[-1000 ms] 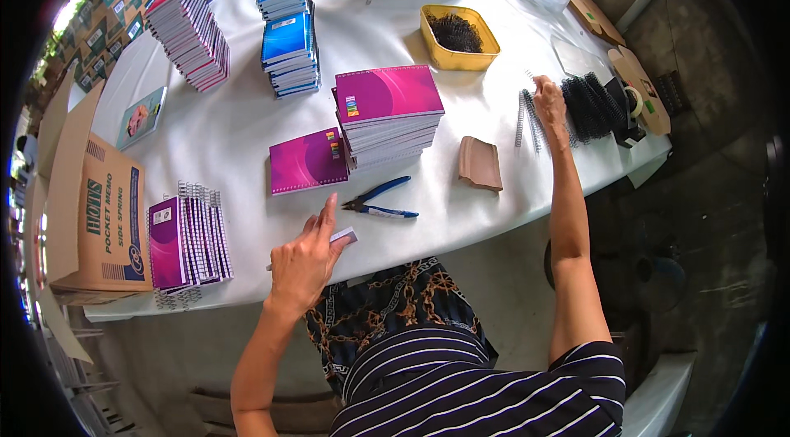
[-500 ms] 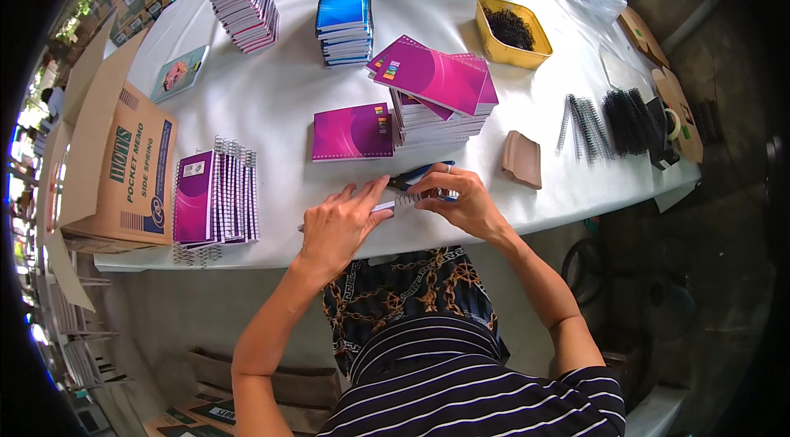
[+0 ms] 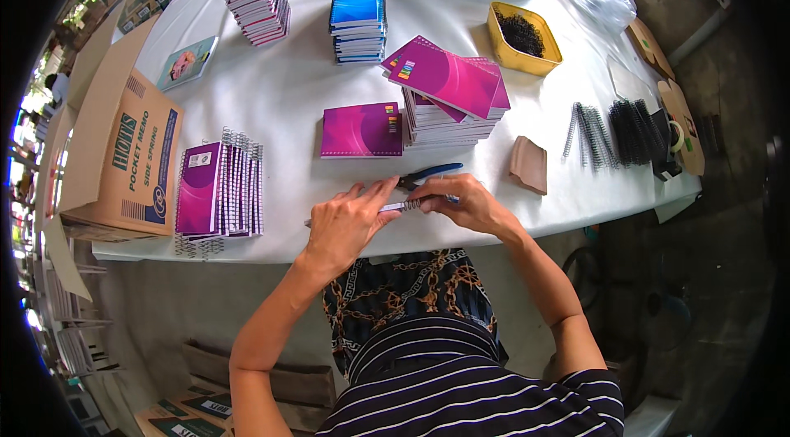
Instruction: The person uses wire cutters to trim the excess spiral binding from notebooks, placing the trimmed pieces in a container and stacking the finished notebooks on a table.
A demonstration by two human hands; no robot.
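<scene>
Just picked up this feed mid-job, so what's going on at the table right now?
A person at a white table holds a thin wire spiral with both hands, left hand and right hand, at the near edge. Blue-handled pliers lie just beyond. A purple notebook lies flat beside an unbound stack; bound notebooks stand on the left.

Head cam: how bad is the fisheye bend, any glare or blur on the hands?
Head view: strong fisheye, the white table edge bows and black vignette fills the corners. Light is soft and even; only the upper-left background blows out. Left hand, right hand and the wire coil between them are sharp, without glare.
</scene>
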